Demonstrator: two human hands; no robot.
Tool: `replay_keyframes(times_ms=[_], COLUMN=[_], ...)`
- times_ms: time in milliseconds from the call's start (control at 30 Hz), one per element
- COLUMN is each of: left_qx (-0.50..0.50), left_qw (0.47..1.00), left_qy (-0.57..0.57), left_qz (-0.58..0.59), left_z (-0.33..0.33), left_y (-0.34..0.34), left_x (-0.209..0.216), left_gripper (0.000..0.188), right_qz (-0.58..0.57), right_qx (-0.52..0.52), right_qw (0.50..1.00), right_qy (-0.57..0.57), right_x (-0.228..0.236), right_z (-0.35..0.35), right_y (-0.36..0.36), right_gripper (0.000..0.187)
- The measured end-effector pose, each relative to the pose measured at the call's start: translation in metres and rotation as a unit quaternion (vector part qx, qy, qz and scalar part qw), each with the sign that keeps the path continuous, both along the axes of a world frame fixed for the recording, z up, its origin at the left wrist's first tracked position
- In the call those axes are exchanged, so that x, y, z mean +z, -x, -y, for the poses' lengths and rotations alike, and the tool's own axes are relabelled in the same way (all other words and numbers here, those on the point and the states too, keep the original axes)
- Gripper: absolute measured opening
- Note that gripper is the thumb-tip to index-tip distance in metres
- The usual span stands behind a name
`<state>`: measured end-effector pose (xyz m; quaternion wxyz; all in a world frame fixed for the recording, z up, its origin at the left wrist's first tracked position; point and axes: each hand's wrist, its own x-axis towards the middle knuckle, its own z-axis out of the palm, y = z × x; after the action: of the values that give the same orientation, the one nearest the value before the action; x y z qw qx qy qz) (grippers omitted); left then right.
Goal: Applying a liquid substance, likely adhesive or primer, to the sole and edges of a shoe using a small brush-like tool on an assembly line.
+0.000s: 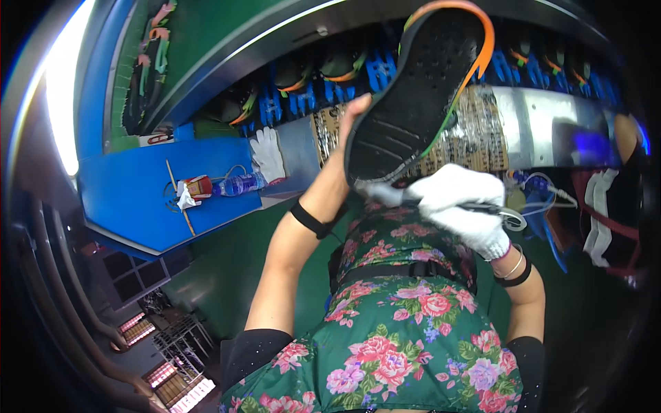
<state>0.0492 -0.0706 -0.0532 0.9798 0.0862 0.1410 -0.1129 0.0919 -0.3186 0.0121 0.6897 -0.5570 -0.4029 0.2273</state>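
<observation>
While the left hand [353, 118], partly hidden, grips the sole [413, 96], the right hand [460, 201] curls around a blur-tipped tool [387, 193] below it.

- Over on the left stands a desk [124, 213], a water bottle [238, 184] lying on it.
- Loose glove [267, 154] just beyond the bottle's right end.
- Raised shoe sole [416, 93] before the row of shoes [340, 67].

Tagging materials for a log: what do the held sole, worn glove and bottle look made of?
Sole: probably moulded rubber or foam, can't tell which; black, mostly matte, grooved and dimpled.
Worn glove: likely knitted cotton or similar yarn; white, matte, with a ribbed-looking cuff.
Bottle: probably clear plastic; glossy, bluish, see-through with highlights.
</observation>
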Motion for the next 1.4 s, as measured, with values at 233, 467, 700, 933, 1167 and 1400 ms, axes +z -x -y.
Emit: replay_keyframes(times_ms=[233, 467, 700, 933, 1167, 1400], left_qx=[-0.025, 0.071, 0.107, 0.447, 0.48, 0.245], left_qw=[0.997, 0.98, 0.93, 0.888, 0.864, 0.418], left_qy=[0.013, -0.008, -0.043, 0.079, 0.044, -0.873], left_qz=[0.076, 0.187, 0.35, 0.076, 0.149, -0.063], left_z=[0.04, 0.005, -0.144, -0.218, -0.23, -0.157], left_y=[0.039, 0.065, -0.004, -0.065, -0.082, -0.166], left_x=[0.001, 0.045, 0.138, 0.127, 0.102, 0.133], left_gripper=[0.071, 0.115, 0.122, 0.1, 0.084, 0.066], right_qz=[0.344, -0.058, -0.266, -0.239, -0.327, -0.309], right_qx=[-0.247, -0.131, -0.189, -0.121, -0.139, -0.149], right_qw=[0.904, 0.988, 0.945, 0.96, 0.93, 0.934], right_qy=[0.057, -0.051, -0.028, 0.082, 0.092, 0.098], right_x=[0.02, 0.01, -0.03, -0.079, -0.088, -0.087], right_z=[-0.016, 0.008, -0.004, -0.017, -0.003, 0.003], right_y=[-0.06, -0.035, -0.022, 0.01, 0.018, 0.016], right_gripper=[0.021, 0.018, 0.024, 0.022, 0.021, 0.02])
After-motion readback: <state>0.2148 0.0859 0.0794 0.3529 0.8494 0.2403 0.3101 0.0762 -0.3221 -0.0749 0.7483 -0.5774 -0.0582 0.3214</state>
